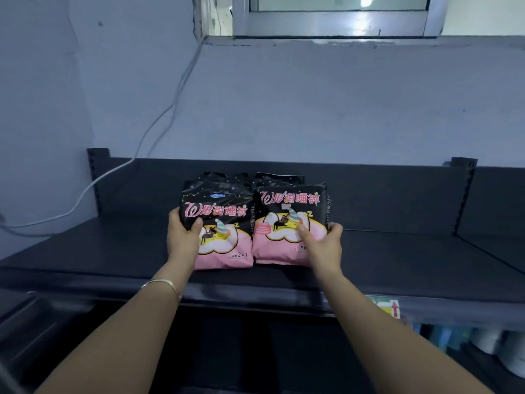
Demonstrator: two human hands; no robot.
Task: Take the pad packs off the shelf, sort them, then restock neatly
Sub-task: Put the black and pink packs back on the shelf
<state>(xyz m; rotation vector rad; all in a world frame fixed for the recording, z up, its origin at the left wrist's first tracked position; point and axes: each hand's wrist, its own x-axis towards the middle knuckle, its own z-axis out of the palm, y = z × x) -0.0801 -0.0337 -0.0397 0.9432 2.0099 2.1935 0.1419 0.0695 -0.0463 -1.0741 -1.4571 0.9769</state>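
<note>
Two black-and-pink pad packs stand side by side on the dark shelf [397,251], with more black packs behind them. My left hand [181,237] grips the left pack [224,223] at its left edge, thumb across the front. My right hand [324,243] grips the right pack [284,217] at its right edge, thumb on the front, fingers round the side. Both packs stand upright and face me, touching each other in the middle.
A shelf upright [463,194] stands at the right and another [96,177] at the left. A white cable [159,120] hangs down the wall to the left. A window frame [335,24] sits above. Below the shelf edge are a price label [389,307] and blurred goods.
</note>
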